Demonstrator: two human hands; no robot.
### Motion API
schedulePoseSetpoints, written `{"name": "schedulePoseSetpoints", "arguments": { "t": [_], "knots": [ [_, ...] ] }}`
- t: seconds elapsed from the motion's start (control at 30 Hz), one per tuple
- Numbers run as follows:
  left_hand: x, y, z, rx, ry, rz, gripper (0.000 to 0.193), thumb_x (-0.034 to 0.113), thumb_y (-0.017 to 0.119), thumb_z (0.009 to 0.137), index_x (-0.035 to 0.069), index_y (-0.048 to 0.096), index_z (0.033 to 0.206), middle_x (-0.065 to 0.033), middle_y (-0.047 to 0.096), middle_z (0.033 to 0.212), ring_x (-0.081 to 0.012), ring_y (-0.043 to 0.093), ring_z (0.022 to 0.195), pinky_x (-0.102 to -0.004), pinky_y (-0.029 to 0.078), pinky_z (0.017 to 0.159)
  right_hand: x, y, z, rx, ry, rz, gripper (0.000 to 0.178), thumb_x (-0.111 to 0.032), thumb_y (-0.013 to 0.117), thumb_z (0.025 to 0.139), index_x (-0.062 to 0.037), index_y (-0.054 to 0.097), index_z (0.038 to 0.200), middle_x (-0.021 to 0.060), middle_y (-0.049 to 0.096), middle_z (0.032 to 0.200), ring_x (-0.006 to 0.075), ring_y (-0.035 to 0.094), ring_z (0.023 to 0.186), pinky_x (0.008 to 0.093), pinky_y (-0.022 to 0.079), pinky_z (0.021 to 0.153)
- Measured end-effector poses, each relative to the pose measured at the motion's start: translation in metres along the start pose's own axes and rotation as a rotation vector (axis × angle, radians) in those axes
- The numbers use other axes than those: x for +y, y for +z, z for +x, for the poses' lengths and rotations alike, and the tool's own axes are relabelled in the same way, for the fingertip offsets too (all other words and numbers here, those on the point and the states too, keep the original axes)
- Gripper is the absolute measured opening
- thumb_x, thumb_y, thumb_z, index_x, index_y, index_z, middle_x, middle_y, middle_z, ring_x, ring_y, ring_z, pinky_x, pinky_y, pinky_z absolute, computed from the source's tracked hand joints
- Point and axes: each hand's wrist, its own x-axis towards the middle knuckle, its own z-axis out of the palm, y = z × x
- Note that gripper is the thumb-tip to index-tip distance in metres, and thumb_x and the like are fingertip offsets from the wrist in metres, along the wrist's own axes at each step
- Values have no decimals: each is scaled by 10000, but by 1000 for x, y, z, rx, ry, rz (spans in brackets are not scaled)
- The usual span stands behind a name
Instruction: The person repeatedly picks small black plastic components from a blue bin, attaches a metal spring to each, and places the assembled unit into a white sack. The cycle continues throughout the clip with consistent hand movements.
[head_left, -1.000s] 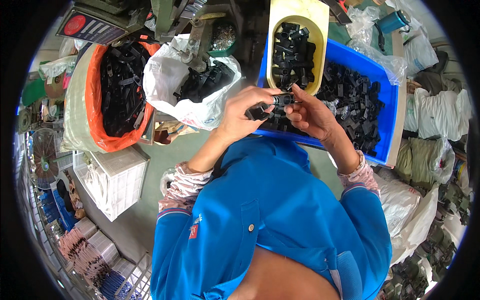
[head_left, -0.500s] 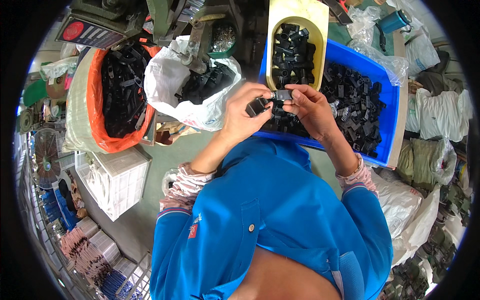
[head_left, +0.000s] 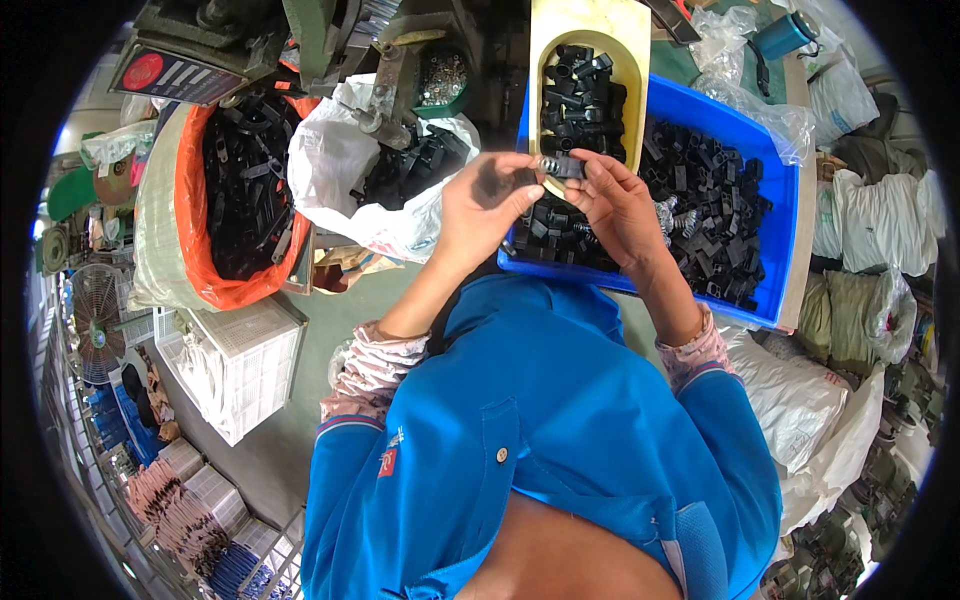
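Observation:
Above the near end of the yellow tray, my two hands meet over a small black plastic part (head_left: pixel 571 168) with a metal coil spring (head_left: pixel 549 165) at its left end. My right hand (head_left: pixel 622 212) pinches the black part between thumb and fingers. The thumb and forefinger of my left hand (head_left: pixel 482 205) close in at the spring's free end; its palm is in shadow. The yellow tray (head_left: pixel 641 50) holds black tubular parts. It rests over a blue bin (head_left: pixel 783 250) full of small black parts, where several loose springs (head_left: pixel 686 224) lie near my right wrist.
Left of my hands stand a white sack (head_left: pixel 325 150) of black parts and an orange-lined sack (head_left: pixel 185 200). A green cup (head_left: pixel 442 85) of small metal pieces sits beside machinery. A white crate (head_left: pixel 240 370) is lower left; a blue bottle (head_left: pixel 785 38) lies far right.
The black block that was in my left hand no longer shows there. The part in my right hand has turned, showing the spring at its left end. Both hands have shifted slightly.

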Motion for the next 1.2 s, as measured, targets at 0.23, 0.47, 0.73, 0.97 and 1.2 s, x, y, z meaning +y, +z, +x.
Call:
{"name": "schedulePoseSetpoints", "arguments": {
  "t": [0.23,0.47,0.73,0.97,1.2],
  "knots": [
    [-7,-11,0,127,-488,-847,188,101,647,917,18,585,1074,-202,638,1135,-309,673,969,-430,609,787,-8,-3,-4,0,-56,-45,232,-137,613,951,21,611,1120,85,656,1001,147,654,813,277,569,730],
    [-10,-8,-2,206,-619,-875,225,211,662,917,65,599,1076,-149,666,1069,-268,670,959,-456,623,758,-2,12,-20,30,-68,-46,186,-140,595,963,2,606,1083,77,640,935,147,642,789,269,563,692],
    [-9,-5,0,-4,-606,-723,375,73,648,904,39,503,1248,-147,646,1053,-235,660,945,-439,626,699,-11,7,-21,61,-110,-28,201,-156,597,965,8,615,1079,73,636,902,145,630,783,266,547,671],
    [-4,-7,-20,-228,-733,-1064,411,93,603,937,50,447,1315,-148,613,1099,-194,612,983,-311,550,700,-22,1,-25,72,-77,-106,227,-169,599,965,15,624,1096,59,640,899,136,626,787,256,537,658],
    [15,0,-25,-414,-581,-281,481,159,643,930,72,427,1352,-77,570,1068,-140,571,932,-266,513,574,-43,-2,-17,-5,0,-254,244,-150,624,946,32,631,1109,68,655,926,127,630,770,249,530,654]
  ]
}}
